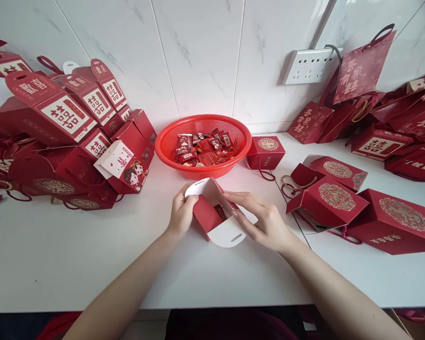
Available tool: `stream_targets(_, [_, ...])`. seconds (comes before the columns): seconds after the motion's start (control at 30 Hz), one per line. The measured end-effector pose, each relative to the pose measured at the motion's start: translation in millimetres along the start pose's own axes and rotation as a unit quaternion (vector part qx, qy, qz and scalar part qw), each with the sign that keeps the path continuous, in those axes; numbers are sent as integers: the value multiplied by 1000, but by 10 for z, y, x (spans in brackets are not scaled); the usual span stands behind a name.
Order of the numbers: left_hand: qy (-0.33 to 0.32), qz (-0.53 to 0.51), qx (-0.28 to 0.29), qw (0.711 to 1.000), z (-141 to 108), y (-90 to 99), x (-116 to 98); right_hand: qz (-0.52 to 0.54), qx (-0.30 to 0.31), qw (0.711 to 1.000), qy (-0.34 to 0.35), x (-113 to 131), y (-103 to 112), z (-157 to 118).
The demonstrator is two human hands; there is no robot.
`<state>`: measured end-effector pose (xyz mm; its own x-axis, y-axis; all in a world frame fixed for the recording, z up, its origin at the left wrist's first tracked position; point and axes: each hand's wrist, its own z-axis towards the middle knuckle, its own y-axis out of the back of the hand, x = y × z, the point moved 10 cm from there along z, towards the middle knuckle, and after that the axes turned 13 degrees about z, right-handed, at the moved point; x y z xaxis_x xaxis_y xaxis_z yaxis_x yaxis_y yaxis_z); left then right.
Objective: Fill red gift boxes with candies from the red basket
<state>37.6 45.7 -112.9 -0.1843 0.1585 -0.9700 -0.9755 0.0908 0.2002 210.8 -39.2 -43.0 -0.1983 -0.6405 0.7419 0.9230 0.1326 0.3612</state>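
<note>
Left hand (182, 210) closed firmly on an open red box (208, 215), thumb pressing one side; right hand (267, 221) has outstretched fingers against the opposite side, whether pinching I can't tell! The box sits before a red basket (203, 172) of wrapped sweets (208, 158). Left, stacked boxes (65, 115) read 囍 and 歡喜; far right, a bag (364, 68) declares 吾家有囍!

Head camera: worn on the person's head, looking forward and down.
White table (74, 264): seen from above its near edge, which crosses the lower frame.
Hands: left hand (182, 210) and right hand (264, 219) mid-frame, close to the lens (the forearms (131, 283) nearer).
Tiled wall (205, 56): faces the lens, farthest back.
</note>
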Motion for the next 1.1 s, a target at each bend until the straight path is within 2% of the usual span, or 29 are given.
stream_targets(0.13, [19,-2,-8,1000,29,38,17,6,48,999,-1,16,-130,-15])
stream_targets(0.33, [47,-64,29,996,75,-96,114,21,103,994,-23,-28,-263,-41])
stream_targets(0.4, [38,-65,35,997,85,-114,113,10,117,993,-22,-41,-295,-47])
stream_targets(0.47, [2,-48,35,998,73,-96,38,4,127,991,-31,-70,-318,-53])
stream_targets(0.57, [-103,29,40,993,-19,-45,-223,15,135,989,-50,-102,-336,-57])
stream_targets(0.63, [-200,112,51,972,-142,-34,-451,28,135,989,-58,-107,-327,-50])
stream_targets(0.73, [-326,218,83,916,-347,-82,-680,48,144,988,-42,-65,-293,-26])
stream_targets(0.8, [-361,245,108,893,-410,-113,-710,65,166,984,-17,-20,-278,-20])
stream_targets(0.87, [-359,252,123,890,-396,-121,-683,82,180,980,-5,-4,-257,-22])
stream_targets(0.93, [-347,254,125,894,-358,-117,-655,91,145,985,-16,-44,-183,-4])
stream_targets(1.03, [-344,252,126,896,-338,-121,-649,74,15,996,-54,-158,-22,19])
stream_targets(1.1, [-344,250,132,895,-342,-131,-651,67,-64,992,-80,-230,31,2])
